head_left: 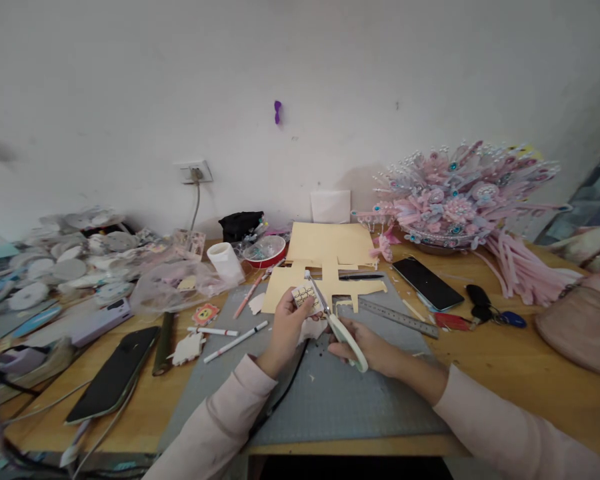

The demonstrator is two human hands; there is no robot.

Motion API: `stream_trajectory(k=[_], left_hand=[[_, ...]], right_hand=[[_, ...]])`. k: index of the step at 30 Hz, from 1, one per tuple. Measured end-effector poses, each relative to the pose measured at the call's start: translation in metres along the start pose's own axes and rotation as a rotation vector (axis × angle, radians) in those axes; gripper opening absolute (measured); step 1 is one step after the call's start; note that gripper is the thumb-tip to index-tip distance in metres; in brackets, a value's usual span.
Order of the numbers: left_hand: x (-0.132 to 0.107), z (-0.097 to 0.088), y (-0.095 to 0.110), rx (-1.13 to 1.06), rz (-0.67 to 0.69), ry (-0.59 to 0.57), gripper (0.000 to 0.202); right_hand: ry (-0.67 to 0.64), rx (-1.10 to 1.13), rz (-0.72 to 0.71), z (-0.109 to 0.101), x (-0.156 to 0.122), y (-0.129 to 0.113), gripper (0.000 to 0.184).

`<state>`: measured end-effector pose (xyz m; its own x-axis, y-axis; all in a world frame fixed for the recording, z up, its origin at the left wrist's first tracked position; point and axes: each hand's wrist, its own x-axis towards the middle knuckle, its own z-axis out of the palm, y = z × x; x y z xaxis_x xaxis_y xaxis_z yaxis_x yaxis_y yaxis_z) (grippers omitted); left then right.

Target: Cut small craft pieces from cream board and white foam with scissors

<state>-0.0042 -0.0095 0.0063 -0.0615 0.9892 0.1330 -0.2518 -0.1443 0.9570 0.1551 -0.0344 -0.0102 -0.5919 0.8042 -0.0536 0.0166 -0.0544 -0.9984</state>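
Note:
My left hand point(289, 321) pinches a small cream paper piece point(306, 297) with dark patterned lines drawn on it. In my right hand point(364, 347) is a pair of scissors point(344, 333) with pale handles, its blades reaching up to the right edge of the paper piece. Whether the blades touch the paper I cannot tell. Behind both hands lie cut-out sheets of yellow card point(340, 287). A metal ruler point(399, 317) rests on the grey cutting mat point(360, 407), right of the scissors. White pens point(236, 341) lie left of my left hand.
A black phone point(427, 283) and keys point(480, 303) lie on the right, near a large pink beaded flower arrangement point(455, 200). Another phone point(113, 373), a white roll point(225, 261), a red-rimmed bowl point(265, 250) and heaped white pieces point(70, 267) occupy the left.

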Motion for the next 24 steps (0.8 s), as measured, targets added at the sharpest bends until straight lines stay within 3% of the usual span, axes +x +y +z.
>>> stream_trajectory(k=[7, 13, 24], left_hand=[[-0.0006, 0.0006, 0.0023, -0.018, -0.009, -0.009, 0.025], [-0.0024, 0.0028, 0.0088, -0.06, -0.043, 0.038, 0.028], [-0.0001, -0.0012, 0.0035, 0.012, 0.007, -0.026, 0.023]], right_hand=[[0.021, 0.012, 0.027, 0.0007, -0.0024, -0.0011, 0.046], [-0.008, 0.241, 0.0, -0.0022, -0.0052, 0.003, 0.048], [-0.032, 0.077, -0.035, -0.0026, -0.0026, 0.003, 0.043]])
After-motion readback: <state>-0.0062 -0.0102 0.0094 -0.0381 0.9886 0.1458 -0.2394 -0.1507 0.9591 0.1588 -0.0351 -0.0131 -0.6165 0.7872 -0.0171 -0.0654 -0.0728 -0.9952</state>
